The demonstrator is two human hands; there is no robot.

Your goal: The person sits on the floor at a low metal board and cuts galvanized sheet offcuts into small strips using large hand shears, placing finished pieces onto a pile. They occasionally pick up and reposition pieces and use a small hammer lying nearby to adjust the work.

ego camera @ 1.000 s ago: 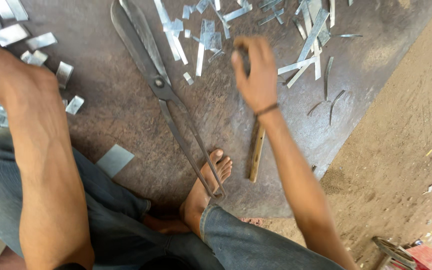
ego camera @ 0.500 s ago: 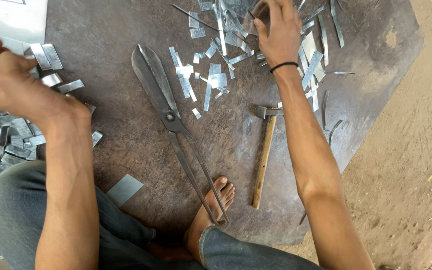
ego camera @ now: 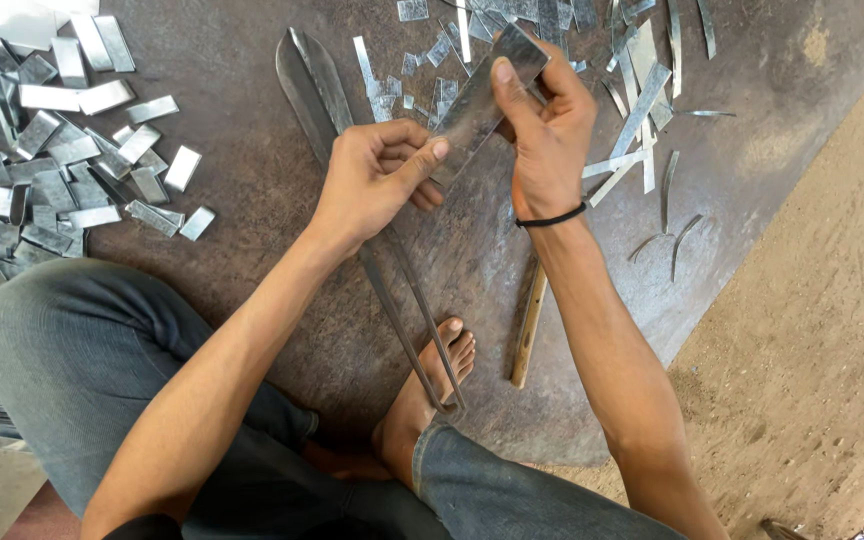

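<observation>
Sheet metal (ego camera: 202,240), dark and rusty, covers the floor under everything. Shears (ego camera: 352,190) lie across it, blades toward 11 o'clock, handles under the bare foot (ego camera: 432,390). Cut metal pieces (ego camera: 42,170) pile up at 9 o'clock. Both hands close on one metal strip (ego camera: 482,95) near 12 o'clock: left hand (ego camera: 377,175) pinches its lower end, right hand (ego camera: 547,130) grips the upper.
</observation>
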